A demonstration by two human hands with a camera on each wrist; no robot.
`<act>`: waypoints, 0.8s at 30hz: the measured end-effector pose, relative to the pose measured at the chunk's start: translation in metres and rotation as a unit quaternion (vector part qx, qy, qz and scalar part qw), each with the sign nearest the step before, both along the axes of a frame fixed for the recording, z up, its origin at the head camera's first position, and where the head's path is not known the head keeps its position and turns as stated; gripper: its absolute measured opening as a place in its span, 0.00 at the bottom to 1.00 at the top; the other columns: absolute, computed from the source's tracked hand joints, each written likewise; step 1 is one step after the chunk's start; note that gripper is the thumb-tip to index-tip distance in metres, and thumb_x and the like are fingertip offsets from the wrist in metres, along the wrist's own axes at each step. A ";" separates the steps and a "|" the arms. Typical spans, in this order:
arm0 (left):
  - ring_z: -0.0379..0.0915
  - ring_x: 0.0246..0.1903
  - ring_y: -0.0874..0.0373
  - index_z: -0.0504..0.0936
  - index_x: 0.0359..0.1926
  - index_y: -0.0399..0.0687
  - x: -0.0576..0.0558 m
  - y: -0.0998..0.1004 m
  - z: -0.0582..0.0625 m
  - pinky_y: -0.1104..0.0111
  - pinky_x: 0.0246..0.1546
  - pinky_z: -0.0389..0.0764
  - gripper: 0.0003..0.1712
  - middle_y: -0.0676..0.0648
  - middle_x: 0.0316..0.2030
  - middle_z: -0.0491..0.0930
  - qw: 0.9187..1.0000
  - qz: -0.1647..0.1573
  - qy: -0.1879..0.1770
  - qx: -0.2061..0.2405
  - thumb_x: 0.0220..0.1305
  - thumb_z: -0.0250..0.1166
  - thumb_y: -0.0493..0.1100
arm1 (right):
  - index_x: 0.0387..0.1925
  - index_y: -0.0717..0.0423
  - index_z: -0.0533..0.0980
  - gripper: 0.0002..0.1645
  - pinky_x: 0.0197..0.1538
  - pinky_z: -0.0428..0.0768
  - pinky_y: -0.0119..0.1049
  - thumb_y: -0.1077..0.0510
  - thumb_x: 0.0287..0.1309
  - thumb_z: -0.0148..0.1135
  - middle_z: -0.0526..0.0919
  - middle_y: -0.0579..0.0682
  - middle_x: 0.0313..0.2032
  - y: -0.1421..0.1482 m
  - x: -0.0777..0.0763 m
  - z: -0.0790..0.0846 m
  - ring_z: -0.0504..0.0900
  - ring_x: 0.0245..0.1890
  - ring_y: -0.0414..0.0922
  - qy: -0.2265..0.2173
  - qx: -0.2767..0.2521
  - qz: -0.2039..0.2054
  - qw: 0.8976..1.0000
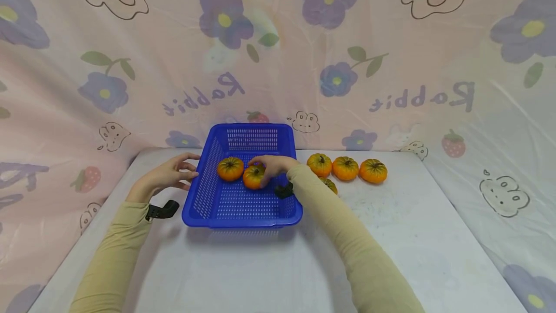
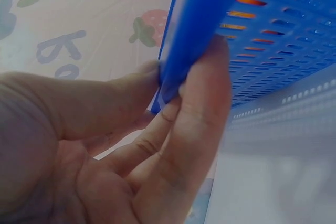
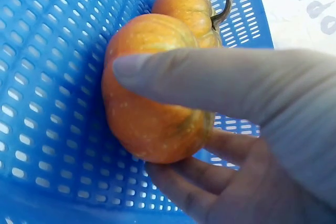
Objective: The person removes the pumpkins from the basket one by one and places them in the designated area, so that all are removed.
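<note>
The left hand (image 1: pixel 170 173) pinches the basket (image 1: pixel 243 222); the right hand (image 1: pixel 274 165) grips one pumpkin (image 1: pixel 252 177), and a hasty release could bump the neighbouring pumpkin (image 1: pixel 230 169).

I'm seeing purple word "Rabbit" (image 1: pixel 201 94) running mirror-reversed across pinkish backdrop (image 1: pixel 282 62), left of middle; second "Rabbit" (image 1: pixel 420 98), also reversed, showing toward right. Purple letters (image 1: pixel 26 167) at far left running off edge, whole word escaping me.

The right sleeve (image 1: pixel 343 221) partly hides one pumpkin (image 1: pixel 331 185) outside the basket (image 1: pixel 243 223)
</note>
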State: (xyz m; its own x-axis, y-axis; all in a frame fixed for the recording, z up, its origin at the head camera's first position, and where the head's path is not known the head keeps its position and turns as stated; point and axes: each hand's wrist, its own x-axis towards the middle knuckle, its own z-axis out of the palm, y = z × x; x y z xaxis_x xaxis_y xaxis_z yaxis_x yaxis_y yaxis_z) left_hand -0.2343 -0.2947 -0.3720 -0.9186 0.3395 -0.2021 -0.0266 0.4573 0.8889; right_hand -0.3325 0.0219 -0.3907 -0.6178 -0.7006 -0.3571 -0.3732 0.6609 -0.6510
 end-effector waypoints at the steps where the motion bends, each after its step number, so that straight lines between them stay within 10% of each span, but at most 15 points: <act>1: 0.77 0.40 0.48 0.50 0.71 0.38 0.000 0.000 0.000 0.56 0.41 0.82 0.34 0.33 0.47 0.70 1.000 0.001 0.000 -0.001 0.71 0.54 0.37 | 0.68 0.49 0.65 0.45 0.65 0.64 0.46 0.64 0.48 0.73 0.64 0.55 0.64 0.000 0.000 0.000 0.63 0.62 0.50 0.000 0.002 0.000 1.000; 24: 0.77 0.39 0.48 0.50 0.71 0.38 0.000 0.000 -0.001 0.54 0.42 0.82 0.34 0.33 0.46 0.71 1.000 0.002 0.004 -0.006 0.71 0.56 0.38 | 0.61 0.46 0.67 0.39 0.58 0.71 0.44 0.61 0.47 0.74 0.71 0.53 0.52 0.002 0.003 0.004 0.70 0.52 0.49 0.014 -0.004 -0.016 1.000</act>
State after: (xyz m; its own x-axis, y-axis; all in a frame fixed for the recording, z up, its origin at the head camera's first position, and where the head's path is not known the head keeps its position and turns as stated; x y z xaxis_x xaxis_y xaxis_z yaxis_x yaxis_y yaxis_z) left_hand -0.2346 -0.2949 -0.3727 -0.9214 0.3340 -0.1988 -0.0210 0.4679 0.8835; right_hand -0.3290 0.0236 -0.3869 -0.6497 -0.6829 -0.3339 -0.3703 0.6679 -0.6455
